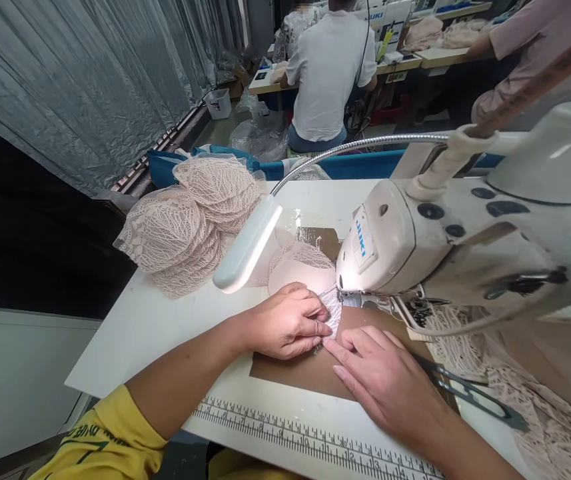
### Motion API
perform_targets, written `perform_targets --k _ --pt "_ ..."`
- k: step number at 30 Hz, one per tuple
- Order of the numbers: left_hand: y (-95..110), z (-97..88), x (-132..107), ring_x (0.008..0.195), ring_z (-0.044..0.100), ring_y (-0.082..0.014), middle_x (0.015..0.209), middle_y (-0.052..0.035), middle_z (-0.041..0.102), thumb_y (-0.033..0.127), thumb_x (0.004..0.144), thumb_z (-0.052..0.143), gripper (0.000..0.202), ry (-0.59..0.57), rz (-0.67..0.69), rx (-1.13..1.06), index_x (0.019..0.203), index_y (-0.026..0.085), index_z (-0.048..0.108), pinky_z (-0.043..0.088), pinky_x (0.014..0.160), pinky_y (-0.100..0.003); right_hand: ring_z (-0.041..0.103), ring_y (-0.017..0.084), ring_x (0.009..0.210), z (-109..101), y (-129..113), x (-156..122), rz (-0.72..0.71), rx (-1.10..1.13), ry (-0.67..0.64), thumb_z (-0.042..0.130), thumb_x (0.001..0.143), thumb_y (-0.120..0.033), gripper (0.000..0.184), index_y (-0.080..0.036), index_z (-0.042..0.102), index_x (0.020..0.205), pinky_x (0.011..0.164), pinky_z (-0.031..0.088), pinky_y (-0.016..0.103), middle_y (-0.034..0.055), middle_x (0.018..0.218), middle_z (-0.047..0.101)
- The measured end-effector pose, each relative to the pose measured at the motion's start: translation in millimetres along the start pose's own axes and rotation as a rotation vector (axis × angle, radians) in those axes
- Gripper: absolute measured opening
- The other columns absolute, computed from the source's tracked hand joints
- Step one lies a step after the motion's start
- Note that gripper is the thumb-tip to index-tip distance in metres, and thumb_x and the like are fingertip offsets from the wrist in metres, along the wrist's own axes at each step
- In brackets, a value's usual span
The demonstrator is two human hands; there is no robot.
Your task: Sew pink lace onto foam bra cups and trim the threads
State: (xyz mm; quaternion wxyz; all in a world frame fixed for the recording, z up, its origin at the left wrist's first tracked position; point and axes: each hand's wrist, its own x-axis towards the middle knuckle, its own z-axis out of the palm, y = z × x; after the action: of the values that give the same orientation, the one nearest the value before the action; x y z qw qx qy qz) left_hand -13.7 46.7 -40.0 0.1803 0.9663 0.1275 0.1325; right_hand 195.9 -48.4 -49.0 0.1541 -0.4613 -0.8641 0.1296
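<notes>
My left hand [290,320] rests on the white table [150,327], its fingers curled and pinching a small strip of pale lace [332,310] just in front of the needle of a white Juki sewing machine [445,240]. My right hand [385,380] lies beside it with fingers stretched flat on a brown plate [295,367], fingertips pressing the lace edge. A padded lace cup piece [298,267] lies behind the left hand under a lit gooseneck lamp [248,243].
A stack of lace cups [190,220] sits at the table's far left. Thread snips [475,393] and loose lace fabric [540,413] lie at the right. A printed ruler [315,440] runs along the front edge. Other people sit at machines [328,67] beyond.
</notes>
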Motion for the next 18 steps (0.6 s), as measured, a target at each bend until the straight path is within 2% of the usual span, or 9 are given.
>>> perform_targets --k 12,18 --pt "-1.1 -5.8 -0.6 0.093 0.052 -0.02 0.103 -0.0102 0.06 0.031 0.093 0.045 0.029 -0.102 0.039 0.021 0.113 0.021 0.064 0.035 0.095 -0.038 0.045 0.018 0.073 -1.4 -0.1 -1.1 -0.035 0.028 0.047 0.048 0.088 -0.021 0.019 -0.023 0.063 0.101 0.064 0.028 0.03 0.0013 0.08 0.059" --pt "-1.3 -5.9 -0.9 0.092 0.052 -0.0197 0.101 -0.0091 0.06 0.03 0.092 0.046 0.029 -0.097 0.056 0.025 0.113 0.021 0.064 0.033 0.097 -0.038 0.05 0.015 0.07 2.9 8.3 -6.8 -0.042 0.023 0.176 0.043 0.09 -0.014 0.024 -0.019 0.062 0.103 0.063 0.032 0.029 0.0035 0.081 0.061"
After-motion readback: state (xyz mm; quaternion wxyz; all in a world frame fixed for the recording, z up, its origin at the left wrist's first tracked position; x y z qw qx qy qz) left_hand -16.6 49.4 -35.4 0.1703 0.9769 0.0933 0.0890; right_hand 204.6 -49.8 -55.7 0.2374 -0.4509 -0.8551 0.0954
